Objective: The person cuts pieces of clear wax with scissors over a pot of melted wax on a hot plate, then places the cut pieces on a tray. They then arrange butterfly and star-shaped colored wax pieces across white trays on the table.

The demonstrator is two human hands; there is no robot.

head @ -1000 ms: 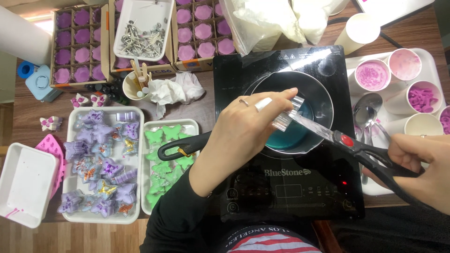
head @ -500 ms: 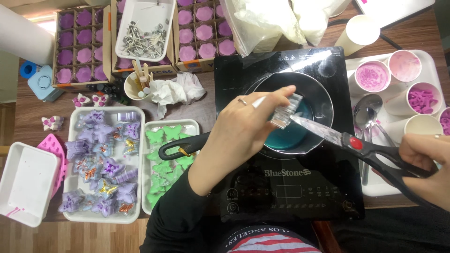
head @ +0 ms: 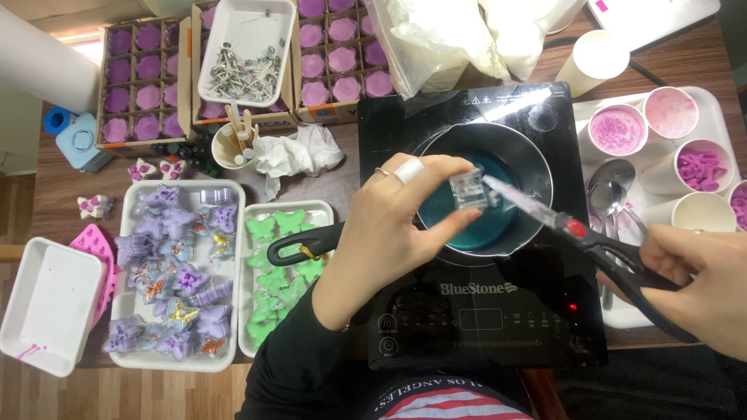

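Observation:
My left hand (head: pixel 389 225) pinches a small clear plastic block (head: pixel 469 189) over a dark pan (head: pixel 510 225) that holds teal liquid. The pan sits on a black induction cooker (head: pixel 482 311), its black handle (head: pixel 299 245) pointing left under my wrist. In my right hand (head: pixel 700 284) are black-handled scissors (head: pixel 591 237) with a red pivot. Their blade tips touch the clear block from the right.
Left of the cooker are a white tray of purple butterfly shapes (head: pixel 175 272) and a tray of green ones (head: pixel 280 272). Boxes of purple and pink moulds (head: pixel 144 74) line the back. A tray with cups of pink and purple bits (head: pixel 669 132) and spoons (head: pixel 611 194) stands right.
My left hand has turned the clear block and lowered it slightly over the pan. The scissors have slid a little right, tips staying at the block.

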